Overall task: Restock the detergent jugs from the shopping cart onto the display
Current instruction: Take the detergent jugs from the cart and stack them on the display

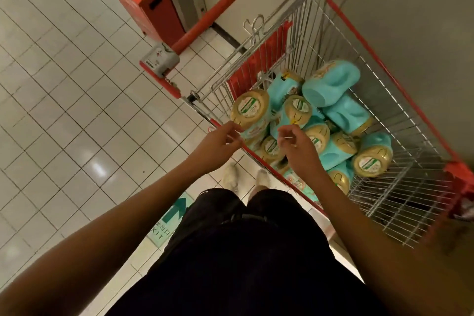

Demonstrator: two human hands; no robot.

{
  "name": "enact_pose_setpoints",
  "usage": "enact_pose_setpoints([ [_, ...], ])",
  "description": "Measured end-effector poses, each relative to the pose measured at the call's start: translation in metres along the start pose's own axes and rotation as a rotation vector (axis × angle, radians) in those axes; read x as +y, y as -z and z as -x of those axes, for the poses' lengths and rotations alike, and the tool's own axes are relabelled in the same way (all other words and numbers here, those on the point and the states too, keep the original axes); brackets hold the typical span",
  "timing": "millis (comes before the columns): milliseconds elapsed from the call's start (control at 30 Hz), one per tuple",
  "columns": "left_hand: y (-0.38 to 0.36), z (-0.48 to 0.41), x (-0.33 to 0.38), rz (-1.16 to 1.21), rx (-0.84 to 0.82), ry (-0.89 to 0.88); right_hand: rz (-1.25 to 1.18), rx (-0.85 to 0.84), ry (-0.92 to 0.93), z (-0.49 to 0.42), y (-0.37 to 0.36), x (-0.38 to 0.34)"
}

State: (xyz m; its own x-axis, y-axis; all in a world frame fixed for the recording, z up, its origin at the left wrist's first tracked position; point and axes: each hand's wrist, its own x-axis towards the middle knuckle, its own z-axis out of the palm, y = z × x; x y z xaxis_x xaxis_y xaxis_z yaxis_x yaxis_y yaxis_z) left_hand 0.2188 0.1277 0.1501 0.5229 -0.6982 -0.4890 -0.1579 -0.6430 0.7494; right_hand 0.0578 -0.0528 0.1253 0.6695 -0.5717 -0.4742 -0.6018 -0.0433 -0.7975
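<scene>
Dark shorts (pixel 243 251) nearest, bare forearms reaching beyond. Left hand (pixel 219 147) and right hand (pixel 298 147) apart, fingers loosely curled, seemingly empty, poised over teal detergent jugs (pixel 333 84) heaped in shopping cart (pixel 410 187), probably choosing the next grab. Display unseen.

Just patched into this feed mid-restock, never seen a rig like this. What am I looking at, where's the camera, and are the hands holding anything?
No machine here: a person works bare-handed. The one picture comes from a wide-angle camera on their head, looking down past their legs. The left hand and right hand are stretched out at the near rim of a wire shopping cart. Inside lies a jumbled pile of turquoise detergent jugs with gold caps, several on their sides. Neither hand grips a jug yet; each may pinch something thin and pale, too small to identify. The white-tiled floor bears a green exit arrow.
</scene>
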Motion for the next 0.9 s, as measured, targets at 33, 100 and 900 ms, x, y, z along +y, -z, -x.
enact_pose_setpoints([
  [33, 0.003, -0.011, 0.001, -0.036, -0.004, 0.006, 0.018, 0.003, -0.015, -0.012, -0.002, 0.000],
  [100, 0.005, -0.031, 0.002, -0.070, 0.010, 0.006, 0.049, -0.002, -0.036, -0.038, -0.005, 0.000],
  [900, -0.050, -0.180, -0.041, 0.019, 0.005, 0.429, 0.295, -0.241, -0.119, -0.235, -0.028, 0.044],
])
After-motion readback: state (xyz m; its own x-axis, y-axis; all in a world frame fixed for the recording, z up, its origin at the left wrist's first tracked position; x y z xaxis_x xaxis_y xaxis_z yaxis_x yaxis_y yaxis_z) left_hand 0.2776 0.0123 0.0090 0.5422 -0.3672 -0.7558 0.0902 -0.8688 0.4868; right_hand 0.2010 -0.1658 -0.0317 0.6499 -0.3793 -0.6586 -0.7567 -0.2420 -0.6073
